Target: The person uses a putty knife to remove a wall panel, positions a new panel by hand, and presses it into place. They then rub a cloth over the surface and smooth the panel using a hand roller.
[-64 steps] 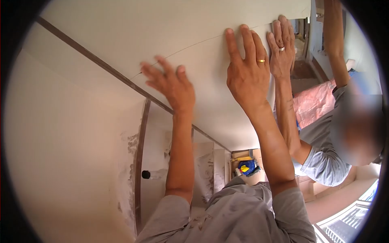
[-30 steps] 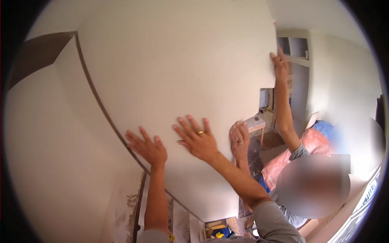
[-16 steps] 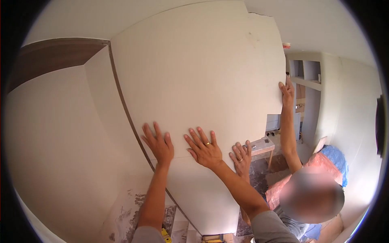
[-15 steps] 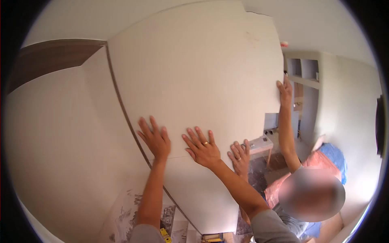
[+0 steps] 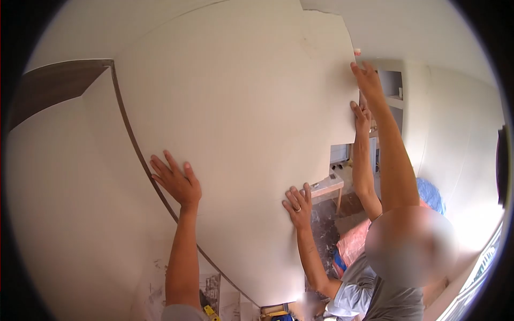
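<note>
Your left hand (image 5: 179, 184) lies spread, gripping nothing, on the notched cream panel (image 5: 241, 117), upright beside the dark strip (image 5: 125, 119); your right hand (image 5: 367, 80) is at its right edge, grip unclear. Uneven pressure could tilt it.

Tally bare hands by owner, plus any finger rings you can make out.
Camera wearer's bare hands: 2 (left hand, right hand)
Co-worker's bare hands: 2 (lower hand, upper hand)
Thin shiny finger ring: 1, on the co-worker's lower hand
Total: 5
</note>
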The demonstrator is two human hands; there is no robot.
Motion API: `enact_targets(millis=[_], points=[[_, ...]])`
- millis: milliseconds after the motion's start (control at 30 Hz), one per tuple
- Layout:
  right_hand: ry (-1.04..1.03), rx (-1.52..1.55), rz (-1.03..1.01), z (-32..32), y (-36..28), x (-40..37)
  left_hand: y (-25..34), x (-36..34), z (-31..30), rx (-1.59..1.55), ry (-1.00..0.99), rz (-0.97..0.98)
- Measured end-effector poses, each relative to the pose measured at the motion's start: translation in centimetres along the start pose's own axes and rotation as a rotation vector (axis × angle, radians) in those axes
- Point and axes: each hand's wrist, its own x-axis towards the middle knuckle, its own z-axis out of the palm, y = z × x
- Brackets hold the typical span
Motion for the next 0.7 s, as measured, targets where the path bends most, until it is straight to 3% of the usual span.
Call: enact_targets(millis=[233, 500, 600, 700], points=[[-0.159, 0.279, 0.098, 0.3, 3.4, 3.6, 0.6, 0.1, -0.7, 0.020, -0.002, 0.011], [0.015, 0.232, 0.004, -0.3, 3.7, 3.6, 0.4, 0.1, -0.3, 0.056, 0.003, 0.020], [0.061, 0.331, 0.083, -0.1, 2.1, 3.2, 0.1, 0.0, 0.0, 0.060, 0.014, 0.033], [0.199, 0.286, 0.018, -1.0, 4.5, 5.6, 0.6, 0.3, -0.3, 0.044, 0.005, 0.046]])
